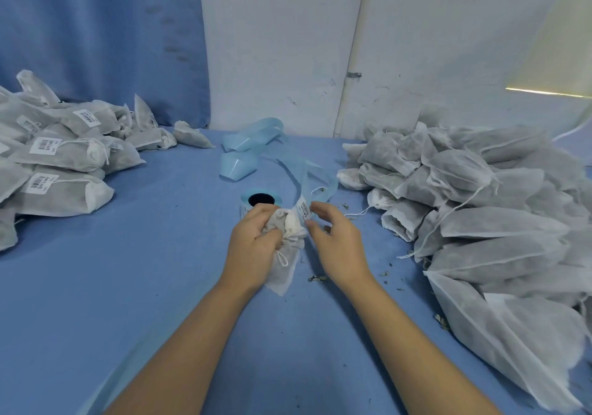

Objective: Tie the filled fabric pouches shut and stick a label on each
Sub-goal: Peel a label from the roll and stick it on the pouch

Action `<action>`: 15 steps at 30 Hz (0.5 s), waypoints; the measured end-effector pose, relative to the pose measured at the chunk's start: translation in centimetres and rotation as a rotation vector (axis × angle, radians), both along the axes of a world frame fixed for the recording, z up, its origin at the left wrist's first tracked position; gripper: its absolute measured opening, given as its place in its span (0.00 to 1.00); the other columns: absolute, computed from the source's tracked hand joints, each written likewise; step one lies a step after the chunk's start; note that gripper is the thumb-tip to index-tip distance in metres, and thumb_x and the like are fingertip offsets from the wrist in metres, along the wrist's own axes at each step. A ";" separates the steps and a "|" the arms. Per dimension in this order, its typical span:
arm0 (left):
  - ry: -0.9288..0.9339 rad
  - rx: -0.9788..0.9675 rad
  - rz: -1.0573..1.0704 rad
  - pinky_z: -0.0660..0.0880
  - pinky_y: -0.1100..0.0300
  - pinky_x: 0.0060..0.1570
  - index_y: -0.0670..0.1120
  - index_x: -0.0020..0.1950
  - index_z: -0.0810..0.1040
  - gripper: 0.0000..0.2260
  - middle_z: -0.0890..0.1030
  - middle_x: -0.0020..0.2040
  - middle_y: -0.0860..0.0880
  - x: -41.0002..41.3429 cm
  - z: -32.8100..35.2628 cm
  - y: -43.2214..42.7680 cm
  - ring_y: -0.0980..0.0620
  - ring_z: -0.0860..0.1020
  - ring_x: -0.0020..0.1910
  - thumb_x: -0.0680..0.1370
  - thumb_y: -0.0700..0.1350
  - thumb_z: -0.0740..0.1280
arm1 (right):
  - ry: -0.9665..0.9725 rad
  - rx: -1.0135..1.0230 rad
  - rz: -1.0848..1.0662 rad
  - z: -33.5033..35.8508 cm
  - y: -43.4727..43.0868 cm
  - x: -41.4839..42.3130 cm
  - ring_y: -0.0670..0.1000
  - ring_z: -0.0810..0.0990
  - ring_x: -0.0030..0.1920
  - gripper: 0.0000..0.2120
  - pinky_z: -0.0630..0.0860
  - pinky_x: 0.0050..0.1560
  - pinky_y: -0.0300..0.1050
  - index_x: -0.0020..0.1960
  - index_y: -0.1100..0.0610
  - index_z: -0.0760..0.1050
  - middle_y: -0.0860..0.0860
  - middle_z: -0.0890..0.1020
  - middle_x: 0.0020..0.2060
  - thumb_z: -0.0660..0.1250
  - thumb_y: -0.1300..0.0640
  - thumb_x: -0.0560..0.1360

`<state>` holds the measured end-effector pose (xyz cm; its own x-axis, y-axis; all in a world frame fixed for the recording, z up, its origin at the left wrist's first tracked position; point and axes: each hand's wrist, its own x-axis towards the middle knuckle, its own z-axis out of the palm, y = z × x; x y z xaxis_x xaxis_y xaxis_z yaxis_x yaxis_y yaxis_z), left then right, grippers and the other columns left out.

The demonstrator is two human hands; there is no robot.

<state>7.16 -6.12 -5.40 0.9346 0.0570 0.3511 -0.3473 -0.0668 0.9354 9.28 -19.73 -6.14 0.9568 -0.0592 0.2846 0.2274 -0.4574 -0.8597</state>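
One pouch (285, 232) gripped in left hand (253, 241), cord tied; right hand (336, 238) half-open, fingers at label (303, 211) on strip; step: labelling; next: peel, press onto pouch

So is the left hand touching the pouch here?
Touching. The head view shows the left hand closed around the pouch, its fingers wrapped over the gathered top, with no gap between them.
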 end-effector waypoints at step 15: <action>0.017 0.032 -0.060 0.69 0.72 0.38 0.50 0.41 0.79 0.14 0.77 0.42 0.54 -0.1 -0.1 0.0 0.63 0.75 0.38 0.63 0.38 0.59 | 0.019 0.283 0.095 -0.2 0.2 -0.4 0.40 0.80 0.46 0.06 0.73 0.47 0.30 0.48 0.48 0.77 0.43 0.83 0.43 0.67 0.58 0.78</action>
<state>7.07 -6.16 -5.48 0.9420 -0.0107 0.3354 -0.3352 -0.0760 0.9391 8.89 -19.55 -6.38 0.9670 -0.0432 0.2512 0.2401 -0.1766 -0.9546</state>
